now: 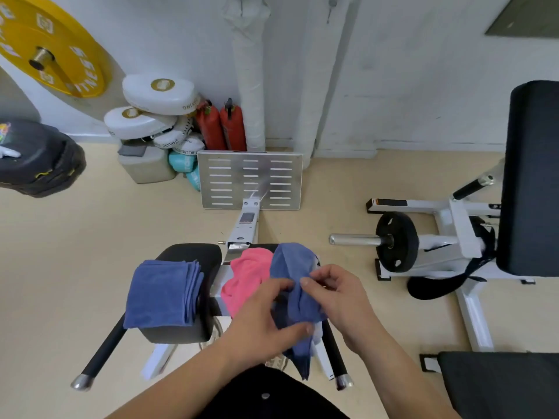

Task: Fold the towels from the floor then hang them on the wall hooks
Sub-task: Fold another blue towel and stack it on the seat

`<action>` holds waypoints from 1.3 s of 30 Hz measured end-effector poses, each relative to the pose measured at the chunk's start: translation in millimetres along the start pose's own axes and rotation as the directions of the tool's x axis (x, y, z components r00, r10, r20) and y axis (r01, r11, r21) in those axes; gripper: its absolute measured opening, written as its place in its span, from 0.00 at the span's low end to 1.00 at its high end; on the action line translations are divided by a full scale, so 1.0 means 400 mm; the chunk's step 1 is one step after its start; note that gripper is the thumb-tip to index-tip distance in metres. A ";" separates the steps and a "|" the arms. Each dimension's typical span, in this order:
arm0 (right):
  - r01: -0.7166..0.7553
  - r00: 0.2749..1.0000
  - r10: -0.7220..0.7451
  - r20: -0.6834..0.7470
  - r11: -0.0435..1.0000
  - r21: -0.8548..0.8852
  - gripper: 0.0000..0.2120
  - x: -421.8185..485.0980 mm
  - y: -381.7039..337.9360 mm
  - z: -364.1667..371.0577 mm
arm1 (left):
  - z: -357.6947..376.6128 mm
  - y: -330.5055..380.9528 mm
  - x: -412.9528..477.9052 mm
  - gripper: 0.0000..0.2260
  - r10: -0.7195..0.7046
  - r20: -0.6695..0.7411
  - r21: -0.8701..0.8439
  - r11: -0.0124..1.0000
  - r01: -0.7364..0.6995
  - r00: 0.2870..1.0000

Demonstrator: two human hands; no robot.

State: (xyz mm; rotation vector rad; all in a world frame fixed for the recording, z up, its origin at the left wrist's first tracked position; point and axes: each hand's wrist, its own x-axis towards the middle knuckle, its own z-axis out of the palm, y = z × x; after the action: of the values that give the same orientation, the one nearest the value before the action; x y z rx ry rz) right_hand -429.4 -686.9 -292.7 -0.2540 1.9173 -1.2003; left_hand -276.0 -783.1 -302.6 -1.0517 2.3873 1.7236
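Both hands grip one blue towel, bunched, held above right seat pad. Left hand pinches lower fold; right hand pinches upper edge. Pink towel lies crumpled beneath, touching it. Folded blue towels stacked on left pad.

Risk: dangling tail catches pink towel, drags it floorward. Stack overhangs pad edge; bump may topple it.

Readable lettering

"ONIX" is printed on the upper white pad; "STARLIGHT" is read on the lower pad's rim.
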 end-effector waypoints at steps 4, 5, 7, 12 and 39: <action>0.057 0.995 -0.040 -0.094 0.981 0.186 0.05 -0.038 -0.105 0.016 | -0.015 0.072 -0.027 0.17 0.064 -0.170 -0.081 0.994 -0.078 0.983; 0.059 0.996 -0.042 -0.077 0.971 0.233 0.03 -0.051 -0.130 0.014 | -0.021 0.088 -0.028 0.12 0.052 -0.232 -0.107 0.991 -0.079 0.971; 0.074 0.997 -0.078 -0.001 0.949 0.306 0.03 -0.085 -0.177 0.006 | -0.043 0.131 -0.035 0.09 0.006 -0.282 -0.192 0.979 -0.063 0.959; 0.281 0.944 -0.309 0.115 0.937 0.208 0.22 -0.159 -0.241 -0.021 | -0.135 0.237 -0.083 0.06 0.043 -0.390 -0.288 0.943 -0.167 0.920; 0.411 0.787 -0.434 -0.438 0.899 -0.152 0.08 -0.099 -0.404 -0.193 | -0.411 0.254 -0.058 0.11 0.281 -0.173 0.447 0.876 -0.179 0.944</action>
State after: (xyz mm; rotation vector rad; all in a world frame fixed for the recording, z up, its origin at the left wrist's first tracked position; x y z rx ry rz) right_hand -501.5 -699.1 -124.3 -0.4812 2.3907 -1.6258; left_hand -252.0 -893.7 -144.2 -0.9738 2.9547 1.0733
